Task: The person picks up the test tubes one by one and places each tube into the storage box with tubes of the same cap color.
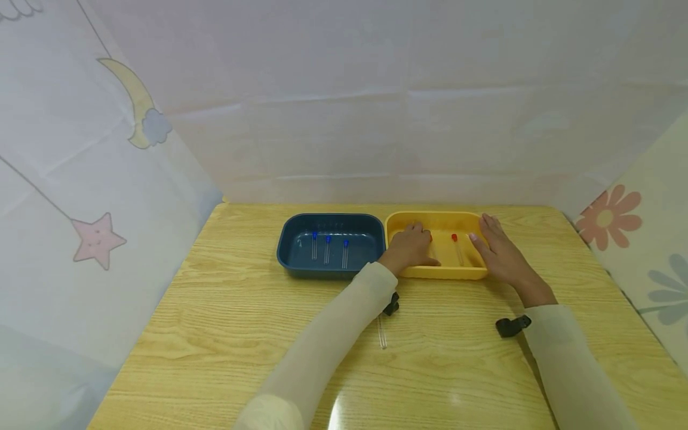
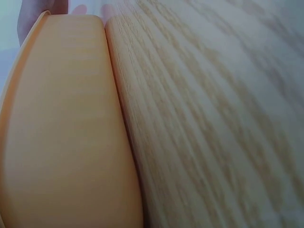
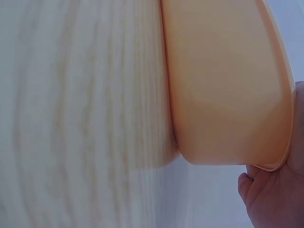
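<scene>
My left hand reaches into the left part of the yellow tray, back of the hand up and thumb spread toward the front. Beside its fingers a red cap shows; I cannot tell whether the hand grips anything. To the right lies a clear test tube with a red cap. My right hand rests at the tray's right end with straight fingers outside and thumb at the rim. In the right wrist view that hand touches the rim; in the left wrist view the tray's outer wall fills the left side.
A dark blue tray stands left of the yellow one, holding three blue-capped test tubes. Another clear tube lies on the wooden table, its upper part hidden under the left forearm. Printed cloth hangs behind the table.
</scene>
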A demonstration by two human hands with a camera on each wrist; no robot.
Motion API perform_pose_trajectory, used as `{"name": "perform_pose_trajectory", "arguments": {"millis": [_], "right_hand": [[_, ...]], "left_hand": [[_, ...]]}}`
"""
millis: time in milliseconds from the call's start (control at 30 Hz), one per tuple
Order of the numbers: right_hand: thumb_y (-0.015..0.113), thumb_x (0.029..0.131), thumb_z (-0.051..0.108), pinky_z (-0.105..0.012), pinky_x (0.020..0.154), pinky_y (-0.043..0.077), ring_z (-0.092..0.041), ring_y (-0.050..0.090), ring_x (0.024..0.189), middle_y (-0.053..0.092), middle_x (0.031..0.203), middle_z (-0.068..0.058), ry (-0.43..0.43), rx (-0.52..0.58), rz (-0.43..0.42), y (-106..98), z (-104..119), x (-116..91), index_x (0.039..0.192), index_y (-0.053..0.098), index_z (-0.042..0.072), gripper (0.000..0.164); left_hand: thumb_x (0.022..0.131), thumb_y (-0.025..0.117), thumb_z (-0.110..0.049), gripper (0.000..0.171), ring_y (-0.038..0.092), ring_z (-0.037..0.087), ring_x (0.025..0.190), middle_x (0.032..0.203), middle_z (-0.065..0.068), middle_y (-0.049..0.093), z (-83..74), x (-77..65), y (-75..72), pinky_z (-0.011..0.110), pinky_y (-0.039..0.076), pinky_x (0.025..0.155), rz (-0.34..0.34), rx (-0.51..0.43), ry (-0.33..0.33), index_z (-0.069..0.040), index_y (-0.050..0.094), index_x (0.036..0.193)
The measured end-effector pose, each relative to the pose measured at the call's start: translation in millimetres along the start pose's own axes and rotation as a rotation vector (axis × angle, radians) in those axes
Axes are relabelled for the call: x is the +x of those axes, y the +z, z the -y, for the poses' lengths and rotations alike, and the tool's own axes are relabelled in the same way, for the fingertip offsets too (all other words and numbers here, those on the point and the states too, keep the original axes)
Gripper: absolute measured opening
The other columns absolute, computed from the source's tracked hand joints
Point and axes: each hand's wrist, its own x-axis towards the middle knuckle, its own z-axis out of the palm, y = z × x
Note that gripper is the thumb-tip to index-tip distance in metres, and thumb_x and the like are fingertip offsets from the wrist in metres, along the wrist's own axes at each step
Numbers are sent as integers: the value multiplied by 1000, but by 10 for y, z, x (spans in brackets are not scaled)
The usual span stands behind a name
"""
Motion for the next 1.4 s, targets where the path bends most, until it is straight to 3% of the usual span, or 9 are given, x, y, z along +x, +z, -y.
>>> {"name": "perform_pose_trajectory", "arguments": {"millis": [300, 1267, 1400], "right_hand": [[30, 112, 42, -65, 118, -5, -39, -19, 152, -18, 167, -12, 10, 0, -2, 12, 1, 4, 159, -9, 3, 73], [30, 112, 43, -64, 119, -4, -39, -17, 152, -14, 167, -16, 10, 5, 1, -3, -15, 4, 159, -7, -1, 74], [30, 112, 43, -65, 118, -3, -40, -17, 152, -15, 167, -17, 15, 7, 3, 6, -18, 4, 159, -7, -1, 74]], "left_hand": [[86, 66, -71, 67, 46, 13, 104, 123, -2, 51, -4, -5, -3, 28, 50, 82, 4, 0, -8, -21, 63, 130], [85, 64, -72, 71, 45, 13, 104, 125, -2, 49, -19, 5, -8, 30, 50, 84, 20, -18, -31, -22, 60, 136], [85, 62, -75, 78, 47, 14, 110, 132, 0, 48, -13, 9, -1, 31, 51, 88, 26, -22, -36, -20, 57, 140]]}}
